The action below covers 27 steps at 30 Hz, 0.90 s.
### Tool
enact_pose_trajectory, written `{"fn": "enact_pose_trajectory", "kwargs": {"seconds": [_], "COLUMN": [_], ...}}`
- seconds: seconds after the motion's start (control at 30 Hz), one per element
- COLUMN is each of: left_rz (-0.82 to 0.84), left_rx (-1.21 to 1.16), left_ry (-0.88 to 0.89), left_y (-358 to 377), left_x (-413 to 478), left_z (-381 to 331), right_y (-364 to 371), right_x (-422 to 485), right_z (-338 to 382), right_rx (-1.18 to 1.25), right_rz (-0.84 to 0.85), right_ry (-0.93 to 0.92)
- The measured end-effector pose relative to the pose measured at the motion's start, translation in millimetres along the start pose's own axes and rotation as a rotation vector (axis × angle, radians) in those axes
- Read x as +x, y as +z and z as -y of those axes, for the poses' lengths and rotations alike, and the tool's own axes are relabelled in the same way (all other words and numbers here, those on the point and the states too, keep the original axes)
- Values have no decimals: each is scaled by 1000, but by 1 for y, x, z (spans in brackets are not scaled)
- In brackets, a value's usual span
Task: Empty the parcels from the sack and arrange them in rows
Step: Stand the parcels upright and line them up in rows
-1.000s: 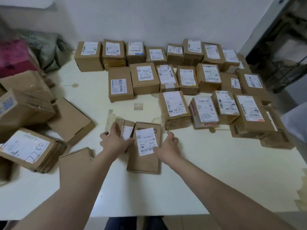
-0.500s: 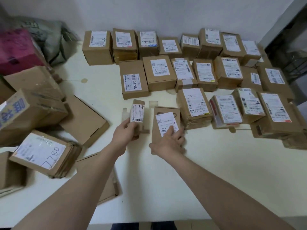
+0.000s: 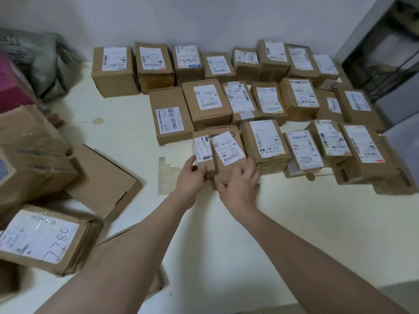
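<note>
Holding a small parcel (image 3: 202, 148) at its lower end, the left hand (image 3: 191, 177) has the thumb on the left side and the fingers (image 3: 200, 172) curled around the bottom, so it grasps this parcel. Whether the parcel rests on the table (image 3: 283, 234) or is a little lifted, I cannot tell. Touching its right side is a flat parcel (image 3: 226, 155) with a white label, slightly tilted. The right hand (image 3: 241, 189) lies on its lower part, with fingers (image 3: 250, 168) rather straight and spread, pressing on the cardboard and not closed around it. Both parcels are at the left end of the front row, just beside a taller parcel (image 3: 264, 141) and just in front of a box with a sideways label (image 3: 170, 116). This box begins the middle row (image 3: 299, 98), and behind it the back row (image 3: 154, 64) stands near the white wall, labels facing up. On the left side of the pale table several bigger cardboard boxes (image 3: 29, 155) lie without order, and one box (image 3: 43, 239) carries handwritten numbers on its label. In the far left corner lies a grey-green sack (image 3: 45, 62), blurred.
</note>
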State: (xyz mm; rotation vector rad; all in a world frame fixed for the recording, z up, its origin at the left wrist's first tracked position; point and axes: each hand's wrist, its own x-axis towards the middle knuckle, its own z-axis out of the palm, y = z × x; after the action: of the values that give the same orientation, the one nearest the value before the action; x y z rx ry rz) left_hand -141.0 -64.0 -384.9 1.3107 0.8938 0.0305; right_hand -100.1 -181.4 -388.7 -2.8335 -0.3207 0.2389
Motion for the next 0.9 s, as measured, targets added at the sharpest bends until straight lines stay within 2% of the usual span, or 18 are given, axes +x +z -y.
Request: {"fn": "enact_pose_trajectory", "kwargs": {"seconds": [0.1,0.23,0.37,0.4,0.53,0.7,0.83,0.9], "left_rz": [-9,-25,-152,-196,-435,-782,-1136,-1190], "left_rx": [8,66,168,207,466,601,781,853], "left_ry": [15,35,68,85,214,380,415,353], "left_y": [12,14,2,-2,-32,-93,-161,-199], "left_x": [3,-3,-14,-18,-44,-81,-87,-86], "left_z": [1,-1,-6,-8,-26,-48,-63,-66], "right_y": [-6,-18,-32,-35,-39,-38,-32,-26], "right_x": [3,12,4,2,-5,-24,-39,-45], "right_z": [-11,-24,-17,-13,12,55,93,115], "right_rx": [-26,54,-23,-4,84,91,68,47], "right_rz": [40,117,-3,10,222,360,410,425], "right_ry": [75,-22,-41,-76,-271,-455,-527,-539]}}
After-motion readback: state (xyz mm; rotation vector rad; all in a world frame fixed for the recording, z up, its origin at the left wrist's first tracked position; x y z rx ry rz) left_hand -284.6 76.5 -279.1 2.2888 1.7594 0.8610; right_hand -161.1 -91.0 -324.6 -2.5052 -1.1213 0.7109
